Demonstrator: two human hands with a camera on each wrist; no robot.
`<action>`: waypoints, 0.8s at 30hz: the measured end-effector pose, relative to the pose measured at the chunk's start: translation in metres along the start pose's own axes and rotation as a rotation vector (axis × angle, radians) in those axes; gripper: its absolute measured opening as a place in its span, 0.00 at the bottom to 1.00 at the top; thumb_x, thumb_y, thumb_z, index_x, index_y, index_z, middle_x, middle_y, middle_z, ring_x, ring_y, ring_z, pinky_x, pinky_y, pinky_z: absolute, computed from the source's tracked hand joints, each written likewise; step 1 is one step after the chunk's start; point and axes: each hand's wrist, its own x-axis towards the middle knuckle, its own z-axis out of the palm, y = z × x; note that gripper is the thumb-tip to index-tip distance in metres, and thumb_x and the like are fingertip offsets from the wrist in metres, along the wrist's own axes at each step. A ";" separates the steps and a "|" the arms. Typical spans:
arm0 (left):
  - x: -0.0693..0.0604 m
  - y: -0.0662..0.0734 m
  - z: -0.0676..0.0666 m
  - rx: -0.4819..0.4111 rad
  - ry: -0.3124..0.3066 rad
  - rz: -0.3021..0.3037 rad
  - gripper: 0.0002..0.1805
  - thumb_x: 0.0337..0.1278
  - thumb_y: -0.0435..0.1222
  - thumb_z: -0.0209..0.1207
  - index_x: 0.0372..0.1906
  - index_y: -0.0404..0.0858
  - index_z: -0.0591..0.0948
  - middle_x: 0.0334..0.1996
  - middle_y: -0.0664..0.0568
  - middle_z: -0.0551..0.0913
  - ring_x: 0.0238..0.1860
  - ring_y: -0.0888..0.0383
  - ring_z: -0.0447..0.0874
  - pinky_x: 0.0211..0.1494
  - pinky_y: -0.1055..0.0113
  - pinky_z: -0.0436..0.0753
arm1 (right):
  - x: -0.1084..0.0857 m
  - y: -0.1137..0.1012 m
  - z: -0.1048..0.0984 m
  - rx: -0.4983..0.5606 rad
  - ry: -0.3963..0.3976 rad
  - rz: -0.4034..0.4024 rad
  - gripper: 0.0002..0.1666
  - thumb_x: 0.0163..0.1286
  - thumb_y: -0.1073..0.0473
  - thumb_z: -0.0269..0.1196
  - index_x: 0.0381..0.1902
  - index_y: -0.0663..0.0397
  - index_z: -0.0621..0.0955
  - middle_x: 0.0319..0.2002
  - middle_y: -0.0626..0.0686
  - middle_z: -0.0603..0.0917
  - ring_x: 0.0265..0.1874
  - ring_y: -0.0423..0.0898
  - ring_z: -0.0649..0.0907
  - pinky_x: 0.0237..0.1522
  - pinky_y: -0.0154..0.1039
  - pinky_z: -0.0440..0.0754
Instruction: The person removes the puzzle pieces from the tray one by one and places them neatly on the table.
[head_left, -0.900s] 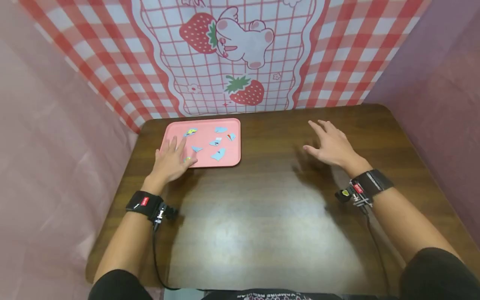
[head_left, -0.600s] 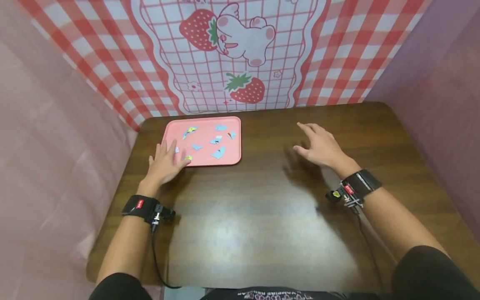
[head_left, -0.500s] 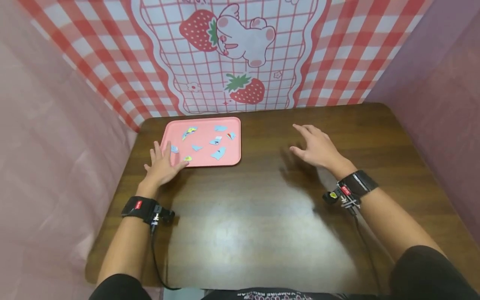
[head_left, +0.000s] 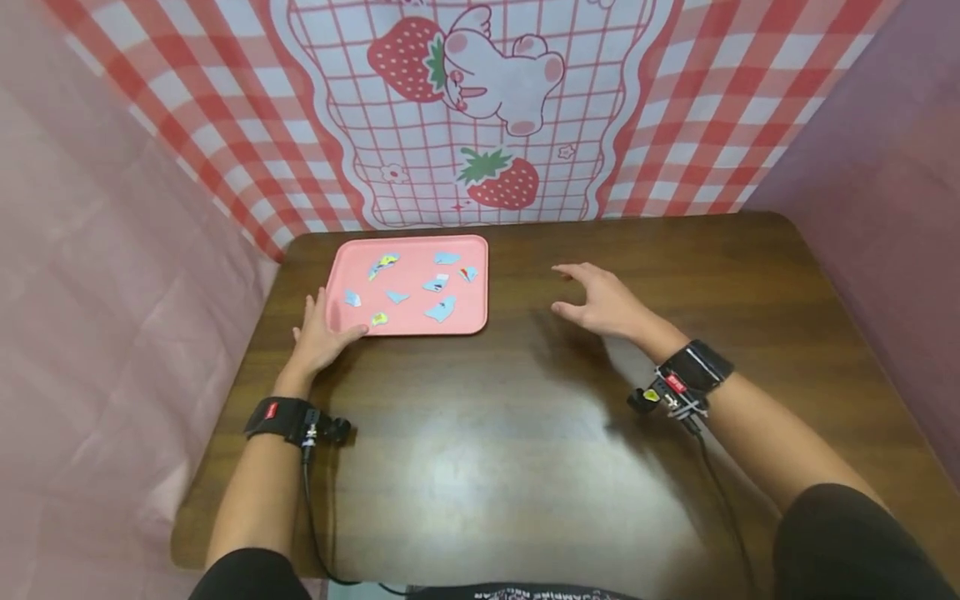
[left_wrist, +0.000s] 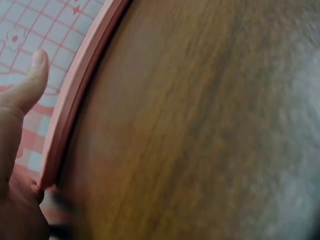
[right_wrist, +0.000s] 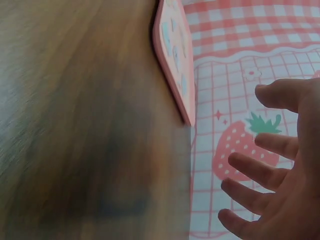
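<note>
A pink rectangular tray [head_left: 408, 327] lies on the table at the back left. Several irregular flat pieces with printed light blue, yellow and red patches are spread over it, among them a light blue piece [head_left: 441, 308] and a yellow one [head_left: 379, 318]. My left hand [head_left: 318, 340] is at the tray's near left corner, fingers along the left side and thumb by the front rim. In the left wrist view its thumb [left_wrist: 31, 86] is extended, and contact with the rim is unclear. To the tray's right, my right hand [head_left: 602, 305] hovers over bare wood, fingers apart, holding nothing.
The brown wooden table [head_left: 480, 433] spreads in front of and to the right of the tray. Behind it hangs a red-and-white checked cloth [head_left: 675, 125] with strawberry prints. Pink cloth [head_left: 112, 292] lines the left side. Cables run from both wrist cameras.
My left hand has moved left from above the tray to its near left corner, uncovering more pieces. My right hand has moved left toward the tray, still spread. The tray stays about where it was.
</note>
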 end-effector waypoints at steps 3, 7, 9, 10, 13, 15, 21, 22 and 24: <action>-0.003 -0.007 0.001 -0.032 -0.004 -0.009 0.62 0.59 0.51 0.66 0.79 0.28 0.38 0.79 0.30 0.37 0.79 0.37 0.32 0.71 0.30 0.30 | 0.005 -0.003 0.009 0.054 0.001 -0.006 0.33 0.66 0.54 0.68 0.65 0.63 0.75 0.56 0.67 0.80 0.59 0.64 0.77 0.61 0.60 0.72; -0.009 -0.015 0.000 -0.052 -0.011 -0.029 0.61 0.59 0.48 0.67 0.78 0.24 0.38 0.78 0.28 0.39 0.79 0.34 0.36 0.73 0.33 0.31 | 0.014 -0.005 0.024 0.123 0.000 0.005 0.29 0.66 0.56 0.68 0.62 0.64 0.77 0.56 0.66 0.81 0.59 0.61 0.78 0.61 0.58 0.73; -0.011 -0.018 0.000 -0.054 -0.008 -0.032 0.62 0.58 0.48 0.68 0.78 0.24 0.38 0.78 0.28 0.39 0.78 0.34 0.37 0.73 0.33 0.31 | 0.020 -0.007 0.030 0.161 0.005 0.011 0.27 0.67 0.57 0.68 0.60 0.64 0.78 0.54 0.65 0.82 0.57 0.60 0.79 0.61 0.57 0.74; -0.010 -0.019 0.000 -0.053 -0.006 -0.031 0.62 0.58 0.48 0.69 0.78 0.24 0.38 0.78 0.28 0.39 0.78 0.33 0.37 0.74 0.33 0.31 | 0.023 -0.008 0.032 0.184 0.012 0.015 0.26 0.66 0.57 0.68 0.59 0.64 0.79 0.53 0.64 0.83 0.56 0.59 0.80 0.60 0.56 0.75; -0.007 -0.021 0.001 -0.052 0.004 -0.028 0.63 0.58 0.48 0.70 0.78 0.25 0.37 0.78 0.29 0.40 0.78 0.34 0.38 0.75 0.36 0.31 | 0.031 -0.011 0.034 0.257 0.039 0.029 0.22 0.66 0.60 0.69 0.55 0.64 0.81 0.48 0.62 0.84 0.50 0.56 0.82 0.55 0.53 0.78; -0.004 -0.021 0.001 -0.038 -0.007 -0.027 0.64 0.58 0.49 0.70 0.78 0.25 0.37 0.78 0.28 0.40 0.78 0.33 0.38 0.75 0.36 0.31 | 0.037 -0.012 0.034 0.294 0.054 0.040 0.20 0.66 0.61 0.68 0.53 0.64 0.81 0.46 0.61 0.85 0.47 0.54 0.83 0.52 0.49 0.80; 0.001 -0.016 0.001 0.005 -0.026 -0.034 0.63 0.59 0.49 0.69 0.77 0.23 0.37 0.77 0.26 0.41 0.78 0.34 0.37 0.74 0.35 0.32 | 0.058 -0.018 0.036 0.337 0.072 0.058 0.19 0.66 0.62 0.67 0.54 0.63 0.82 0.45 0.59 0.86 0.44 0.51 0.84 0.48 0.43 0.80; 0.002 -0.015 0.001 0.007 -0.026 -0.029 0.63 0.60 0.49 0.68 0.77 0.23 0.37 0.77 0.26 0.41 0.78 0.34 0.37 0.74 0.35 0.32 | 0.061 -0.019 0.036 0.337 0.076 0.061 0.19 0.66 0.62 0.67 0.54 0.63 0.82 0.44 0.58 0.86 0.44 0.50 0.84 0.47 0.43 0.80; 0.003 -0.014 0.002 0.015 -0.029 -0.017 0.62 0.60 0.50 0.68 0.77 0.22 0.38 0.77 0.26 0.41 0.78 0.33 0.36 0.74 0.33 0.32 | 0.070 -0.021 0.039 0.338 0.086 0.066 0.19 0.66 0.62 0.67 0.53 0.64 0.83 0.44 0.58 0.86 0.43 0.51 0.84 0.47 0.43 0.80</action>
